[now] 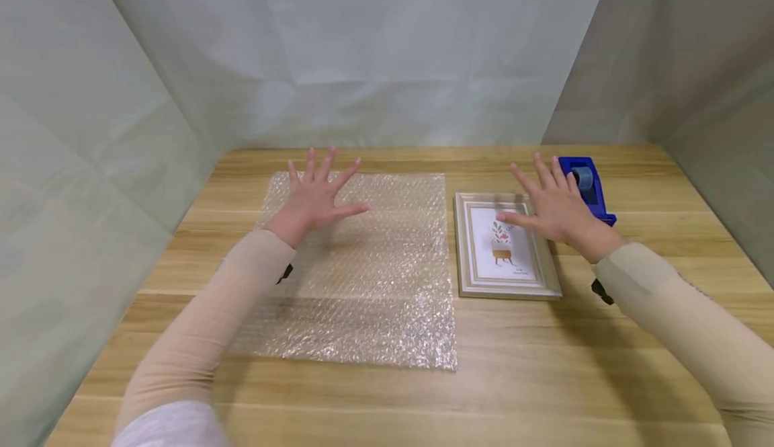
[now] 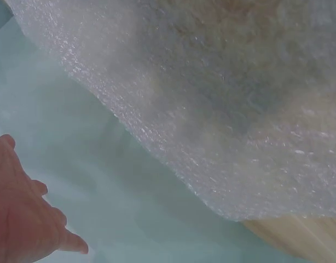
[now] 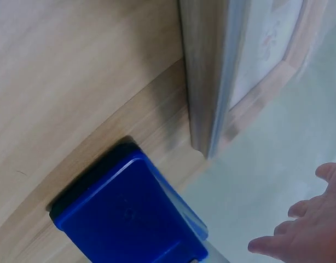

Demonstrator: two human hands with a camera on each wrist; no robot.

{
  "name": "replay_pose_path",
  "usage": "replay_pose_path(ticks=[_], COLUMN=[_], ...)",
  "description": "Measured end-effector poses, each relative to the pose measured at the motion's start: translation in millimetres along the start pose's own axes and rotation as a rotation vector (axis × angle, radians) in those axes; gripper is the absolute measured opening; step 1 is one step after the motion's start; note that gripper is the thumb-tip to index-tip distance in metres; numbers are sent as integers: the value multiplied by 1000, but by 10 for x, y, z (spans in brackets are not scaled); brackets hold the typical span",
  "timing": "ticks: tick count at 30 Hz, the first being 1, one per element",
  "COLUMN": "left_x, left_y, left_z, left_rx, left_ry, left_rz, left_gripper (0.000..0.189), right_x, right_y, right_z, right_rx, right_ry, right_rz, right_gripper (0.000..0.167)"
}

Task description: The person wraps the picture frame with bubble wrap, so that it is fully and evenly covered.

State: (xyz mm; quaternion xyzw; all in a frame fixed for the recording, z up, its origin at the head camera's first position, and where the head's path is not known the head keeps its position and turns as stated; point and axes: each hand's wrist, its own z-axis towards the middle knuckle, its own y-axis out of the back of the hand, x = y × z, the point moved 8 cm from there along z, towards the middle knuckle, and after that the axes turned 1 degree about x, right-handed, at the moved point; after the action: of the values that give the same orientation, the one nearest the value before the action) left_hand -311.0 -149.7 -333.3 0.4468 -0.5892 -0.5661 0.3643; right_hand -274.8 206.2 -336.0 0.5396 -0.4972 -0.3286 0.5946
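Observation:
My left hand [image 1: 312, 199] is held over the upper left of a sheet of bubble wrap [image 1: 375, 279], its fingers straight and spread, holding nothing. To the right, my right hand [image 1: 556, 208] is stretched out with spread fingers above the right side of a picture frame [image 1: 508, 287]. The frame lies face up and shows a drawing of a potted plant. Close by the right hand's little finger is a blue tape dispenser [image 1: 595, 195] with a roll of tape in it; the hand partly hides it. In the right wrist view the dispenser [image 3: 129, 213] sits apart from the frame [image 3: 206, 82].
Everything lies on a wooden table [image 1: 375, 400]. Pale cloth walls [image 1: 393, 50] rise behind it and along both sides. The bubble wrap's right edge runs beside the frame with a narrow gap of table between them.

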Motion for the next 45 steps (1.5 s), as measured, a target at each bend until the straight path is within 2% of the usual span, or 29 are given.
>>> replay_pose_path(ticks=[5, 10, 16, 18, 22, 27, 33, 36, 40, 45], left_x=[43, 117, 194, 243, 352, 499, 679, 787, 939, 1142], left_y=[55, 77, 140, 161, 211, 261, 145, 125, 140, 81], left_z=[-5, -16, -26, -33, -47, -42, -73, -94, -114, -128], left_rx=[-36, -60, -138, -160, -196, -251, -204, -223, -232, -148], left_ry=[-10, -9, -37, -28, 12, 50, 103, 119, 149, 239], left_rz=[-42, -47, -6, -2, -62, -130, -197, -262, -318, -336], left_gripper=[84, 85, 81, 79, 78, 75, 74, 71, 71, 79], right_x=[47, 131, 257, 318, 449, 631, 845, 935, 1048, 1176], right_y=[32, 34, 31, 16, 5, 4, -143, -208, -276, -375], right_z=[-6, -46, -158, -207, -302, -421, -588, -657, -737, -824], right_rx=[-18, -42, -90, -93, -120, -202, -208, -199, -174, -156], right_ry=[6, 30, 47, 45, 51, 130, 216, 222, 222, 246], right_rz=[17, 26, 47, 70, 91, 128, 166, 193, 289, 315], right_gripper=[98, 100, 96, 92, 82, 71, 67, 65, 58, 54])
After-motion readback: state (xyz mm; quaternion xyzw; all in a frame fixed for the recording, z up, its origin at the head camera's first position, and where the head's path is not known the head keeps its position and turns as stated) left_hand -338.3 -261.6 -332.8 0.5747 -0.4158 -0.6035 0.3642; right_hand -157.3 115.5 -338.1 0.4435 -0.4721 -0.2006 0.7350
